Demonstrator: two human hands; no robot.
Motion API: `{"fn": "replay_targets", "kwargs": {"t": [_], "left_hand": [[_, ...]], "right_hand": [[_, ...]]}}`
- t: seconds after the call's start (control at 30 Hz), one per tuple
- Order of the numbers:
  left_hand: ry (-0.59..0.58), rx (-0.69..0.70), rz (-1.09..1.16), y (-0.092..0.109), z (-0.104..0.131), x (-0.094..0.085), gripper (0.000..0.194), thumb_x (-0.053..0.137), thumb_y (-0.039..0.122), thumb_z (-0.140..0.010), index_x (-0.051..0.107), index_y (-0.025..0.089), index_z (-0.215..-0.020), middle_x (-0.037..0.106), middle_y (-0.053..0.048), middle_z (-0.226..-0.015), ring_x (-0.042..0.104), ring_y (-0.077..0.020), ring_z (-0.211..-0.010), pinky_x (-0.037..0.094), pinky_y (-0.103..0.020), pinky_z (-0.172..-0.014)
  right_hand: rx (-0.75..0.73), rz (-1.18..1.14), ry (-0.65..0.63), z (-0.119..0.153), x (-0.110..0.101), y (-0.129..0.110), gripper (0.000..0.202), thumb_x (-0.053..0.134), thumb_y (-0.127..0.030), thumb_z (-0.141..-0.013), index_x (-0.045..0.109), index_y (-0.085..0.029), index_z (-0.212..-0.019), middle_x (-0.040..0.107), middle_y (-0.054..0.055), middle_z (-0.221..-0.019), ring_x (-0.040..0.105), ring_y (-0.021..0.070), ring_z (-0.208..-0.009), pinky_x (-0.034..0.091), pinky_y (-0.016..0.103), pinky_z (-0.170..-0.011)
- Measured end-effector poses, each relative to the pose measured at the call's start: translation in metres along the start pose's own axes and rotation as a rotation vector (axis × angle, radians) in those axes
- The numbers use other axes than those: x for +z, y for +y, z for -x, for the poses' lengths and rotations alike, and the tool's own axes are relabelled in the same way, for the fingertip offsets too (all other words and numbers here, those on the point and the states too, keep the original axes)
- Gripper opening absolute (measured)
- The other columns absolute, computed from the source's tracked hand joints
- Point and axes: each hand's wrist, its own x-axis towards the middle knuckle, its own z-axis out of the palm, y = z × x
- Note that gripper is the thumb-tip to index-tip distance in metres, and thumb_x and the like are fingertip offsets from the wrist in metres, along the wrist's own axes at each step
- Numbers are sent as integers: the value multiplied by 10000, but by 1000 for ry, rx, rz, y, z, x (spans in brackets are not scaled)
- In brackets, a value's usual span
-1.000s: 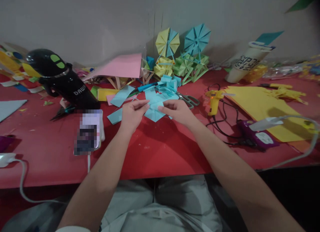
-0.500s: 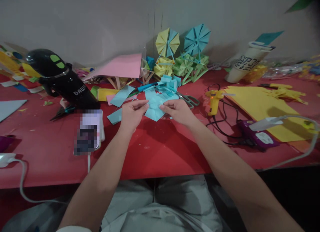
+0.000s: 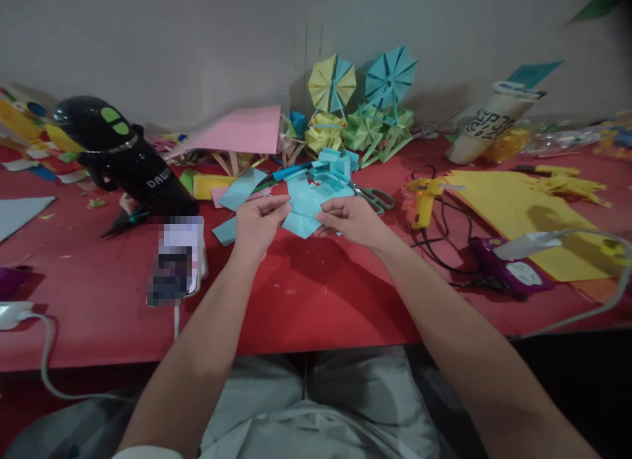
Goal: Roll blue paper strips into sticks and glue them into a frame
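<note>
A folded light-blue paper piece [image 3: 302, 218] is held between my two hands, just above the red tabletop. My left hand [image 3: 259, 223] pinches its left edge between thumb and fingers. The right edge is gripped by my right hand [image 3: 348, 220], with the fingers partly under the paper. Loose blue paper strips [image 3: 241, 190] lie beside and behind my left hand. Behind the held paper is a pile of small blue paper pieces [image 3: 336, 164], and green-handled scissors [image 3: 378, 199] rest behind my right hand.
The red table [image 3: 316, 307] carries a phone [image 3: 175, 261] and black bottle [image 3: 143, 169] at left. To the right are a yellow glue gun [image 3: 423, 205], purple power strip [image 3: 516, 268] and yellow paper [image 3: 523, 215]. Paper wheels [image 3: 390, 77] and a leaning cup [image 3: 486, 126] stand behind.
The held blue paper has shifted slightly left, and my left hand has moved a little left with it. My right hand has barely moved and keeps its grip.
</note>
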Motion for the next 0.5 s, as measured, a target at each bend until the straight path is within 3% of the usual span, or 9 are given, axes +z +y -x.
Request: {"fn": "replay_targets", "kwargs": {"t": [0.17, 0.5], "left_hand": [[7, 16, -10, 0, -1, -2, 232, 847, 239, -622, 811, 172, -840, 749, -48, -781, 670, -165, -730, 554, -287, -680], [20, 47, -11, -1, -4, -5, 195, 839, 226, -657, 814, 195, -848, 757, -48, -817, 684, -173, -787, 568, -293, -719]], "right_hand": [[-1, 3, -42, -1, -2, 3, 308, 829, -429, -742, 662, -178, -807, 730, 59, -738, 753, 205, -737, 640, 326, -685], [-51, 194, -59, 2, -9, 3, 427, 719, -596, -799, 641, -181, -741, 704, 44, -691, 638, 126, -613, 530, 266, -595]]}}
